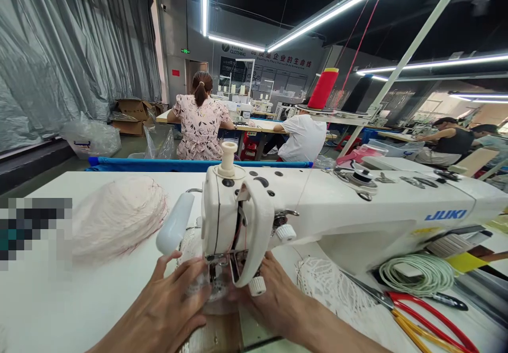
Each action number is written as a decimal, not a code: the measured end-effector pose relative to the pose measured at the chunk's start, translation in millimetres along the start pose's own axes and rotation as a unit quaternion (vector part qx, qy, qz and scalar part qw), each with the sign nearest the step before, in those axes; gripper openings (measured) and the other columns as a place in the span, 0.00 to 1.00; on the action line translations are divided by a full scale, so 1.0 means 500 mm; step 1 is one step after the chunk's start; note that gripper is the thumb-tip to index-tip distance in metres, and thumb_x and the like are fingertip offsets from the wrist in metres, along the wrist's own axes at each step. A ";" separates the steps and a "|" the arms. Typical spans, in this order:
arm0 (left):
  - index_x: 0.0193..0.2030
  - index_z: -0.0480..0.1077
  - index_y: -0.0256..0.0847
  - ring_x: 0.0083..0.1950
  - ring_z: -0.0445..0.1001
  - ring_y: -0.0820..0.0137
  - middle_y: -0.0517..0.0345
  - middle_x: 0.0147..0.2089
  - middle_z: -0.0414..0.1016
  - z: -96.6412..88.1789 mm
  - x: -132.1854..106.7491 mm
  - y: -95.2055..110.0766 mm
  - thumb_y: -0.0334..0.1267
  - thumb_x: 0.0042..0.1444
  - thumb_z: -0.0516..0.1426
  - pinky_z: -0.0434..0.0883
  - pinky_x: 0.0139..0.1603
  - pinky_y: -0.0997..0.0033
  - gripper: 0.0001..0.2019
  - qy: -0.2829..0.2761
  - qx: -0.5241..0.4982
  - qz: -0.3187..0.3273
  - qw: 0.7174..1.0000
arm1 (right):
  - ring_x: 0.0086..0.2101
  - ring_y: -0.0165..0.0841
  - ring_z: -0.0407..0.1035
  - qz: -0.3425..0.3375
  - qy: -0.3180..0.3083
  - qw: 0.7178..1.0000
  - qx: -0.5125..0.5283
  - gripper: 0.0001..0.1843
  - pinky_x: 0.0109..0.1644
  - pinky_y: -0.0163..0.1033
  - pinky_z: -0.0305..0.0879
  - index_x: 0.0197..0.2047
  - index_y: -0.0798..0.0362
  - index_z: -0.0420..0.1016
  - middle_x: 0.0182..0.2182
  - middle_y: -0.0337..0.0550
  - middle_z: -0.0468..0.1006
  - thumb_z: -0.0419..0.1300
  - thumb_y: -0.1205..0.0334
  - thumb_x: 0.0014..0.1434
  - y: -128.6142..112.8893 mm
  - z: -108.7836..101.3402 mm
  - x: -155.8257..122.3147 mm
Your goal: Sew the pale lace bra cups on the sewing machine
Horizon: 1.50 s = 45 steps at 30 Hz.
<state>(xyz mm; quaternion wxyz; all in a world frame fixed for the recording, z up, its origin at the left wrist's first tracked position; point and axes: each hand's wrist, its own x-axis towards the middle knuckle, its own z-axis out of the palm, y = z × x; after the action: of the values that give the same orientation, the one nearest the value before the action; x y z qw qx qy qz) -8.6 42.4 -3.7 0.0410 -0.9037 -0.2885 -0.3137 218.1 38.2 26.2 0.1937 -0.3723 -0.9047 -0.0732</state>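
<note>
A white JUKI sewing machine (317,210) stands on the white table (99,300) in front of me. My left hand (170,305) lies flat with fingers spread on a small pale lace piece (198,284) just left of the needle. My right hand (273,295) presses on the same piece from the right, under the machine head, fingers stretched toward the presser foot (218,273). The fabric under the needle is mostly hidden by my hands and the machine.
A stack of pinkish lace pieces (119,215) lies at the left. More white lace (329,289), scissors with red handles (420,310) and a coil of green cord (420,273) lie to the right. A red thread cone (323,88) stands behind. Other people sit sewing at far tables.
</note>
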 end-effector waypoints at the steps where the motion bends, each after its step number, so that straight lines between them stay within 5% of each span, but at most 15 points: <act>1: 0.43 0.70 0.44 0.46 0.70 0.67 0.59 0.45 0.73 0.007 -0.002 -0.001 0.38 0.62 0.52 0.51 0.56 0.58 0.07 0.006 0.000 0.006 1.000 | 0.41 0.37 0.68 -0.007 -0.004 1.000 0.018 0.06 0.51 0.46 0.60 0.37 0.54 0.71 0.36 0.46 0.76 0.58 0.61 0.60 -0.003 0.003 -0.007; 5: 0.44 0.70 0.40 0.40 0.71 0.71 0.61 0.37 0.74 0.020 -0.005 0.005 0.31 0.62 0.51 0.56 0.50 0.62 0.09 0.006 0.030 0.050 0.998 | 0.41 0.36 0.68 -0.064 0.013 0.996 0.065 0.17 0.50 0.45 0.59 0.44 0.56 0.69 0.42 0.47 0.76 0.52 0.50 0.64 -0.020 0.013 -0.028; 10: 0.37 0.71 0.37 0.35 0.69 0.70 0.57 0.32 0.74 0.013 0.006 0.028 0.22 0.59 0.44 0.60 0.45 0.63 0.16 0.066 0.087 0.071 0.992 | 0.33 0.33 0.69 -0.077 0.093 0.990 0.073 0.16 0.46 0.44 0.59 0.39 0.57 0.72 0.35 0.45 0.78 0.48 0.56 0.67 -0.028 0.028 -0.035; 16: 0.32 0.71 0.38 0.30 0.67 0.71 0.60 0.26 0.71 0.019 0.015 0.037 0.22 0.63 0.38 0.60 0.40 0.64 0.22 0.139 0.116 0.070 0.981 | 0.32 0.32 0.68 -0.091 0.107 0.987 0.082 0.12 0.47 0.44 0.58 0.38 0.56 0.73 0.31 0.41 0.78 0.50 0.60 0.66 -0.023 0.032 -0.035; 25: 0.36 0.72 0.38 0.34 0.70 0.72 0.59 0.31 0.74 0.015 0.008 0.035 0.24 0.63 0.42 0.62 0.45 0.63 0.18 0.099 0.114 0.047 0.987 | 0.35 0.33 0.68 -0.027 0.065 0.995 0.063 0.13 0.51 0.47 0.52 0.38 0.54 0.71 0.29 0.40 0.76 0.51 0.56 0.66 -0.020 0.029 -0.036; 31: 0.43 0.70 0.40 0.45 0.70 0.67 0.56 0.41 0.75 0.024 -0.006 0.008 0.34 0.66 0.43 0.52 0.57 0.56 0.14 0.037 0.143 0.020 0.989 | 0.39 0.34 0.67 0.009 0.057 0.997 0.042 0.09 0.53 0.46 0.49 0.36 0.54 0.69 0.33 0.41 0.76 0.53 0.59 0.64 -0.017 0.012 -0.034; 35: 0.35 0.67 0.41 0.39 0.70 0.69 0.62 0.34 0.72 -0.001 0.020 -0.011 0.29 0.65 0.42 0.53 0.54 0.55 0.15 -0.001 0.129 0.013 0.992 | 0.37 0.33 0.67 0.002 0.060 0.997 0.042 0.09 0.54 0.46 0.49 0.35 0.54 0.68 0.33 0.41 0.75 0.53 0.60 0.65 -0.023 -0.004 -0.029; 40: 0.30 0.64 0.39 0.30 0.69 0.72 0.62 0.31 0.70 -0.048 0.033 0.000 0.18 0.59 0.44 0.59 0.44 0.64 0.16 -0.024 0.120 -0.013 0.992 | 0.29 0.30 0.66 -0.085 0.041 0.995 0.010 0.18 0.44 0.41 0.56 0.28 0.54 0.67 0.25 0.39 0.73 0.49 0.55 0.66 -0.054 -0.008 -0.027; 45: 0.23 0.61 0.40 0.25 0.63 0.68 0.61 0.24 0.64 -0.072 -0.050 0.057 0.16 0.52 0.43 0.59 0.39 0.65 0.17 0.036 0.183 0.004 0.982 | 0.19 0.27 0.54 -0.177 0.103 0.979 0.002 0.25 0.31 0.36 0.52 0.18 0.54 0.57 0.15 0.34 0.60 0.44 0.62 0.68 -0.107 0.000 -0.033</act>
<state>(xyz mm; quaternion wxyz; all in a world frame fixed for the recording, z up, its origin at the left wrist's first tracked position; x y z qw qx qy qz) -28.5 -2.9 13.4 0.2172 -0.8703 -0.3355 -0.2878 191.3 -10.6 19.9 0.2706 -0.1959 -0.9318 -0.1421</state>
